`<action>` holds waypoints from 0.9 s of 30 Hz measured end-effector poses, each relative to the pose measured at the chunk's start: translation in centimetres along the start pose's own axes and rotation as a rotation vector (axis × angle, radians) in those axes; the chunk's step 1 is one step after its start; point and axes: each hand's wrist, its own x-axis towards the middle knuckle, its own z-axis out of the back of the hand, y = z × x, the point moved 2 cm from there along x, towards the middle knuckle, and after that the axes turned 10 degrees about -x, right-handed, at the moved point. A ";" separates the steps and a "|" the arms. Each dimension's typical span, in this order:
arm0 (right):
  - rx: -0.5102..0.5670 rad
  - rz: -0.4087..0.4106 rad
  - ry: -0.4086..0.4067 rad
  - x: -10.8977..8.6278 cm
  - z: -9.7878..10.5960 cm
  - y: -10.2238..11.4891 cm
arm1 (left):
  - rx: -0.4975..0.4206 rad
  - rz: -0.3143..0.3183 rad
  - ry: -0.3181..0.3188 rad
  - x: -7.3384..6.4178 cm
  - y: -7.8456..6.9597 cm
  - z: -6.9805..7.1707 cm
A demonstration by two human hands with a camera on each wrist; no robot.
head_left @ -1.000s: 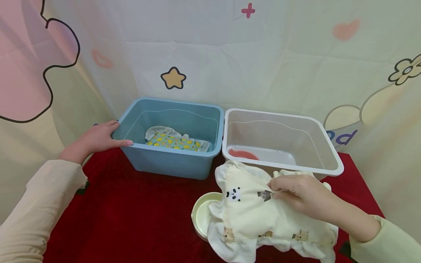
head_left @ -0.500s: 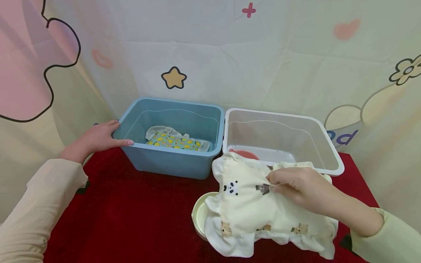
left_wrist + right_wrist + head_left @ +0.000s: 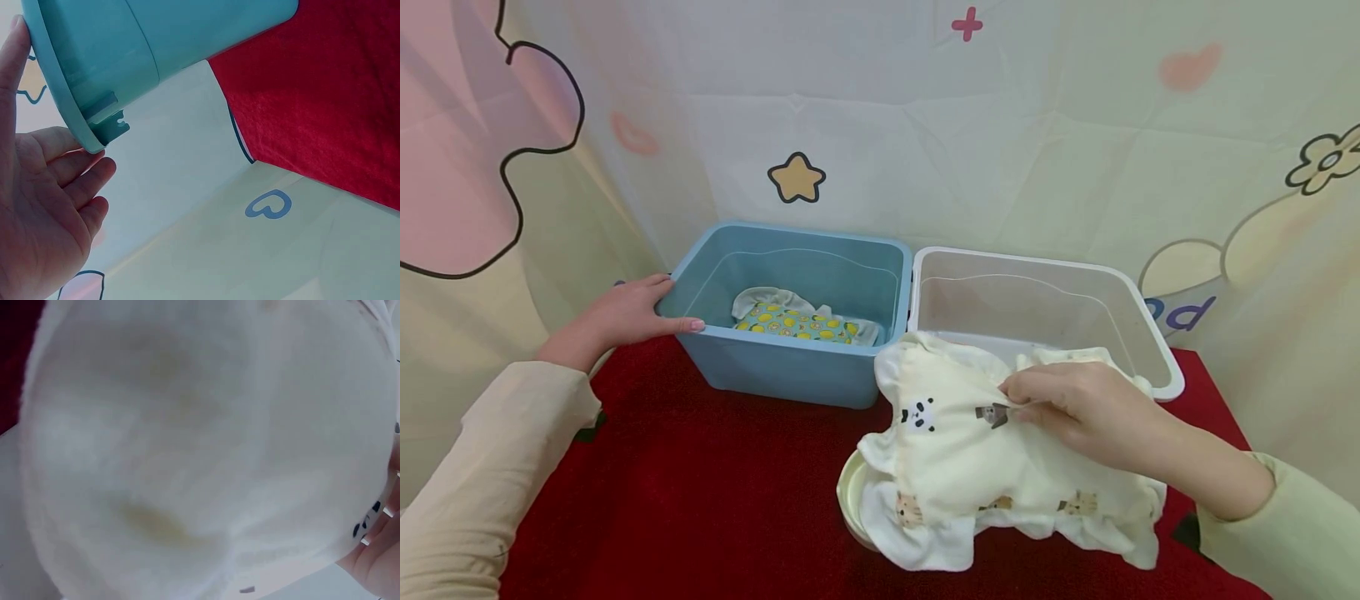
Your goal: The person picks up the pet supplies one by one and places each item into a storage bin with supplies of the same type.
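Head view, frilled cloth [image 3: 970, 462] hanging beneath right grip [image 3: 1086, 412] pinching it, left grip [image 3: 632, 312] spread on blue bin [image 3: 790, 373]

Your left grip [image 3: 634, 312] and right grip [image 3: 1078, 408] are bare. At the lower left of the frame, your left sleeve [image 3: 497, 467] is loose, creased cream cloth with a wide cuff [image 3: 568, 396]; at the lower right, your right sleeve [image 3: 1285, 525] matches (slightly yellower in this light), plain and pale.
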 end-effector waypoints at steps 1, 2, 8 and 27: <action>-0.002 0.004 -0.002 0.1 0.1 0.0 | 0.004 -0.007 -0.001 0.0 0.0 0.0; -0.004 0.006 -0.004 0.2 0.1 0.0 | 0.005 -0.012 -0.001 0.0 0.1 0.0; -0.027 -0.001 -0.005 0.9 0.3 -0.1 | 0.003 -0.006 0.003 0.0 0.2 0.0; -0.051 0.003 0.013 3.1 0.3 -0.7 | 0.009 0.000 0.002 0.2 0.4 -0.1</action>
